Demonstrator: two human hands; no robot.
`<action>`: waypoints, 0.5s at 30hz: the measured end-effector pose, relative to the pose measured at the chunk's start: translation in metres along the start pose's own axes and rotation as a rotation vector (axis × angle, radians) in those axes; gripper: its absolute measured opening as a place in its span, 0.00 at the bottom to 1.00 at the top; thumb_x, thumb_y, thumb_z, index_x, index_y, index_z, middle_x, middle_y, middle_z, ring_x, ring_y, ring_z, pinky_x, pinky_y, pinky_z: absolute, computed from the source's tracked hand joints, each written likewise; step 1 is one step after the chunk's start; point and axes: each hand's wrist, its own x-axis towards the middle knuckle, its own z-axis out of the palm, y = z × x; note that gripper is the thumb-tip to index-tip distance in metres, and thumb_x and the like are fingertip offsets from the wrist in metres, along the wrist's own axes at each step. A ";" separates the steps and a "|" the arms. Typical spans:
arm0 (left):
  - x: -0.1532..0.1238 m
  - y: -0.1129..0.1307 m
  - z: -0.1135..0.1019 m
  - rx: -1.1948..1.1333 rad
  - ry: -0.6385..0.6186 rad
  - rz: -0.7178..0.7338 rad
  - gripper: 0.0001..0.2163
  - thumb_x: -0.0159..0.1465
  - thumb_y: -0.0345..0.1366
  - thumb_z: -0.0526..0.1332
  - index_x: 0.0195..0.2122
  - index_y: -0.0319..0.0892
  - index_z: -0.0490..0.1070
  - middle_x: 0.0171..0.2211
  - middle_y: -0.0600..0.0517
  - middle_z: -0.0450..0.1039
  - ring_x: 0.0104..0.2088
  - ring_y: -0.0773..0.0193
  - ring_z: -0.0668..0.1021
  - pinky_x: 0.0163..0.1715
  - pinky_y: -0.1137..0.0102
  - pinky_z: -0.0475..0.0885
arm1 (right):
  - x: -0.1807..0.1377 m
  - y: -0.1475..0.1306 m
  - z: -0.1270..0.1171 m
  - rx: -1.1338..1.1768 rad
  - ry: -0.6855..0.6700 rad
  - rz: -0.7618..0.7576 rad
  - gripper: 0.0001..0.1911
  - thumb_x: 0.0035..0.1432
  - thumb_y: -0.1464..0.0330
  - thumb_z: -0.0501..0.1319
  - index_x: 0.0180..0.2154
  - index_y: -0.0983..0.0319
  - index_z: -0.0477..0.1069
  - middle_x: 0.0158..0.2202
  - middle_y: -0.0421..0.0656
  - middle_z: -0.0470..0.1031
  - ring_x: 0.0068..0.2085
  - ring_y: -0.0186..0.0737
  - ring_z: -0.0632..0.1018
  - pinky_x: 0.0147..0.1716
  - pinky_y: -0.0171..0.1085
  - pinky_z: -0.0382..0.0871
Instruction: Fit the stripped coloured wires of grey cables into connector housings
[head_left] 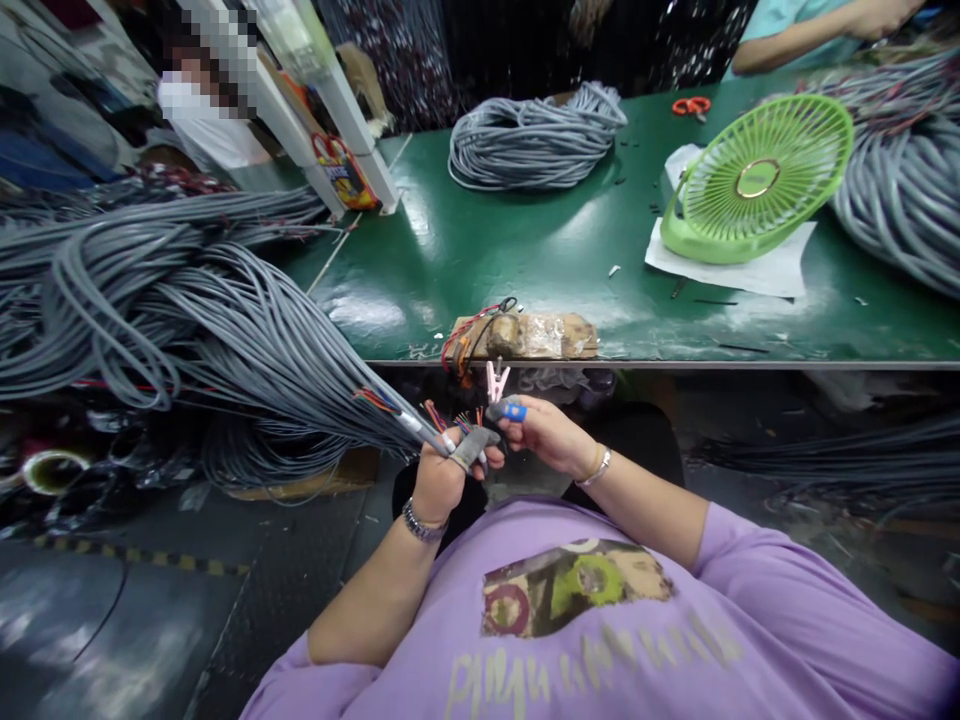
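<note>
My left hand (452,462), with grey covers on some fingers, is closed around the ends of several grey cables (401,410). Thin coloured wires (469,420) stick out of the cable ends above my thumb. Close beside it, my right hand (536,428) has its fingers pinched together; a grey cover and a blue band (514,411) are on its fingers. Just above those fingertips is a pink clip (496,382) shaped like a clothes peg, at the table's front edge. I cannot tell whether the right fingers grip the clip or a wire.
A wooden block (525,337) with red and black wires sits on the green table's (540,240) front edge. Behind it lies a cable coil (532,140). A green fan (757,185), orange-handled scissors (691,106) and more cable (900,200) are right. Two other people work nearby.
</note>
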 end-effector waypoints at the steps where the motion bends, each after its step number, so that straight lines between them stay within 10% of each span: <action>1: 0.000 0.001 0.000 0.003 -0.003 0.002 0.13 0.60 0.44 0.64 0.29 0.37 0.75 0.23 0.48 0.78 0.20 0.66 0.78 0.15 0.76 0.67 | -0.001 -0.002 0.002 -0.061 -0.010 -0.013 0.19 0.45 0.57 0.70 0.29 0.64 0.69 0.24 0.36 0.66 0.23 0.27 0.62 0.23 0.30 0.57; 15: 0.000 0.004 0.001 0.057 -0.017 -0.007 0.16 0.60 0.46 0.63 0.26 0.37 0.73 0.25 0.47 0.79 0.19 0.67 0.76 0.17 0.75 0.69 | 0.001 -0.003 0.010 -0.199 0.047 -0.080 0.16 0.41 0.61 0.70 0.26 0.65 0.70 0.23 0.37 0.68 0.24 0.28 0.64 0.24 0.32 0.56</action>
